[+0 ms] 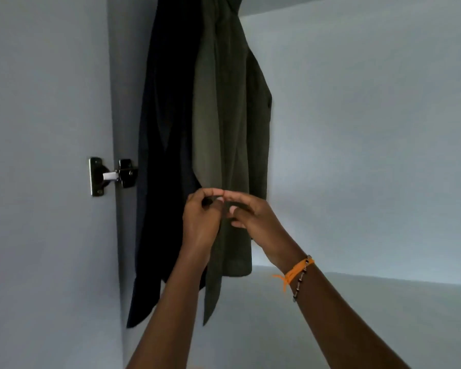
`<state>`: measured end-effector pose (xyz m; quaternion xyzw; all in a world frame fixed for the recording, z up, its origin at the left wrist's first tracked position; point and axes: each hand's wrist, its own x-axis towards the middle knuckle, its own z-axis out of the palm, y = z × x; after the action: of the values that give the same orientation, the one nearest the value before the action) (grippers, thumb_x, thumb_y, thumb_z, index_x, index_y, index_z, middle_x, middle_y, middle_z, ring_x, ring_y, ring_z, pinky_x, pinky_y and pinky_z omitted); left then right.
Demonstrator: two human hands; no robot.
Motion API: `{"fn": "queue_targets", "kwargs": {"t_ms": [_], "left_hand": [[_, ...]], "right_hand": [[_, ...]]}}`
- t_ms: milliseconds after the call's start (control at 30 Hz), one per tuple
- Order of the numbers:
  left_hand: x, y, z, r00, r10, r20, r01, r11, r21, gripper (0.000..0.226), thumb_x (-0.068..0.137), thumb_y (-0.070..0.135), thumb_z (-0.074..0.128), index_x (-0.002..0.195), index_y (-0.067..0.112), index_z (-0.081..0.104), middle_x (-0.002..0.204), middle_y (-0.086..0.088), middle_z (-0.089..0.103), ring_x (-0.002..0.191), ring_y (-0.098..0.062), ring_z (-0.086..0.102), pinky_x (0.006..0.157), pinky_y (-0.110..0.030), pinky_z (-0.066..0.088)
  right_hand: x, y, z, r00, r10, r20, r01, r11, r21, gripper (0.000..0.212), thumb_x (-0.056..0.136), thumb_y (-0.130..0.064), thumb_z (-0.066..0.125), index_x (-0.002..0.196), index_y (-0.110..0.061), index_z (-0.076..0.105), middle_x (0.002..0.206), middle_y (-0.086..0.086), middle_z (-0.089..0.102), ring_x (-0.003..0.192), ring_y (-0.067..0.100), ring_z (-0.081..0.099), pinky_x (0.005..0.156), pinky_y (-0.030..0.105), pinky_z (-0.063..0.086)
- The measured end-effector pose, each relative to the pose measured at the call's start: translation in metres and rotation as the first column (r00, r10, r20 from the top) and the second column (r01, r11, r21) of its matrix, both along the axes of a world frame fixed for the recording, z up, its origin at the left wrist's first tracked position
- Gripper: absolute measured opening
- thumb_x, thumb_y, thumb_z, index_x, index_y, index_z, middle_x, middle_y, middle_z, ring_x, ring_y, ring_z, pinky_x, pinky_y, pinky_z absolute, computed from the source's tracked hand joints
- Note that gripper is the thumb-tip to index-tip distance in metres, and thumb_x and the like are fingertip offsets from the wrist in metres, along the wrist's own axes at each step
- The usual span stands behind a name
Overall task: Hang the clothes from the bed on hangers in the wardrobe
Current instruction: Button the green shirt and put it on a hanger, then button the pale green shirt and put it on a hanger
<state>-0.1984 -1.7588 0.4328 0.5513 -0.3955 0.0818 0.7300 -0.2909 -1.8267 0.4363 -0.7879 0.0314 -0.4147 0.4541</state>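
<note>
An olive green shirt [229,107] hangs inside the wardrobe, its top cut off by the frame. A dark navy garment [165,155] hangs just left of it, touching it. Both my hands meet at the green shirt's front edge, low on the placket. My left hand [201,222] pinches the fabric with thumb and curled fingers. My right hand [250,217], with an orange thread and a bead bracelet on its wrist, pinches the same edge from the right. The hangers and the rail are out of view.
The pale wardrobe back wall [370,129] fills the right. A metal door hinge [112,175] sits on the left side panel. A shelf or floor panel [357,302] runs below the hanging clothes.
</note>
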Motion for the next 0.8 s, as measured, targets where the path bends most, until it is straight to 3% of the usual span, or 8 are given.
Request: {"fn": "queue_targets", "kwargs": {"t_ms": [67, 167, 233, 367, 467, 567, 800], "left_hand": [[-0.022, 0.019, -0.019, 0.992, -0.062, -0.107, 0.064, 0.998, 0.013, 0.019, 0.091, 0.004, 0.052, 0.083, 0.018, 0.063, 0.087, -0.007, 0.067, 0.085, -0.019, 0.065, 0.071, -0.024, 0.051], [-0.065, 0.059, -0.052, 0.969, -0.089, -0.231, 0.101, 0.994, 0.042, 0.023, 0.094, 0.004, 0.048, 0.08, 0.016, 0.062, 0.076, -0.003, 0.066, 0.073, -0.014, 0.064, 0.067, -0.023, 0.051], [-0.093, 0.089, -0.078, 0.955, -0.07, -0.288, 0.095, 0.993, 0.072, 0.024, 0.095, 0.004, 0.046, 0.081, 0.015, 0.062, 0.075, -0.002, 0.065, 0.071, -0.01, 0.061, 0.07, -0.022, 0.051], [-0.136, 0.155, -0.127, 0.912, 0.0, -0.41, 0.063, 0.988, 0.14, 0.019, 0.096, 0.008, 0.046, 0.089, 0.012, 0.063, 0.087, -0.004, 0.066, 0.086, -0.016, 0.064, 0.077, -0.022, 0.053], [-0.166, 0.208, -0.164, 0.859, 0.064, -0.509, 0.019, 0.987, 0.157, 0.022, 0.095, 0.004, 0.044, 0.085, 0.012, 0.062, 0.08, -0.003, 0.065, 0.079, -0.014, 0.064, 0.076, -0.024, 0.053], [-0.193, 0.265, -0.196, 0.783, 0.139, -0.607, -0.052, 0.986, 0.159, 0.019, 0.094, 0.002, 0.043, 0.086, 0.01, 0.059, 0.074, 0.001, 0.062, 0.068, -0.008, 0.062, 0.069, -0.021, 0.053], [-0.246, 0.424, -0.268, 0.547, 0.335, -0.768, -0.301, 0.934, 0.193, 0.01, 0.094, 0.009, 0.049, 0.087, 0.01, 0.056, 0.081, -0.003, 0.06, 0.079, -0.016, 0.063, 0.068, -0.023, 0.054]], "right_hand": [[-0.025, 0.022, -0.022, 0.999, 0.028, -0.022, -0.027, 0.998, 0.049, 0.034, 0.095, -0.002, 0.044, 0.121, -0.018, 0.06, 0.101, -0.01, 0.064, 0.094, 0.009, 0.061, 0.087, 0.028, 0.05], [-0.061, 0.051, -0.053, 0.995, 0.06, -0.074, -0.051, 0.992, 0.117, 0.033, 0.095, -0.003, 0.043, 0.12, -0.015, 0.06, 0.108, -0.004, 0.064, 0.09, 0.009, 0.06, 0.085, 0.026, 0.05], [-0.082, 0.072, -0.078, 0.987, 0.101, -0.123, -0.081, 0.984, 0.156, 0.032, 0.095, -0.004, 0.044, 0.121, -0.013, 0.06, 0.11, -0.001, 0.064, 0.09, 0.009, 0.06, 0.083, 0.023, 0.049], [-0.116, 0.127, -0.129, 0.963, 0.189, -0.192, -0.142, 0.962, 0.232, 0.028, 0.094, -0.005, 0.046, 0.114, -0.012, 0.064, 0.105, 0.003, 0.066, 0.084, 0.008, 0.061, 0.074, 0.017, 0.05], [-0.132, 0.176, -0.166, 0.937, 0.282, -0.205, -0.194, 0.91, 0.366, 0.025, 0.094, -0.002, 0.045, 0.107, -0.011, 0.065, 0.1, 0.005, 0.066, 0.083, 0.011, 0.061, 0.073, 0.017, 0.05], [-0.141, 0.232, -0.202, 0.889, 0.377, -0.26, -0.228, 0.857, 0.463, 0.026, 0.093, -0.002, 0.044, 0.108, -0.008, 0.065, 0.094, 0.004, 0.066, 0.084, 0.014, 0.061, 0.078, 0.023, 0.05], [-0.162, 0.39, -0.265, 0.665, 0.622, -0.414, -0.318, 0.737, 0.596, 0.022, 0.091, -0.004, 0.046, 0.102, -0.007, 0.065, 0.086, 0.004, 0.064, 0.073, 0.012, 0.06, 0.067, 0.018, 0.047]]}}
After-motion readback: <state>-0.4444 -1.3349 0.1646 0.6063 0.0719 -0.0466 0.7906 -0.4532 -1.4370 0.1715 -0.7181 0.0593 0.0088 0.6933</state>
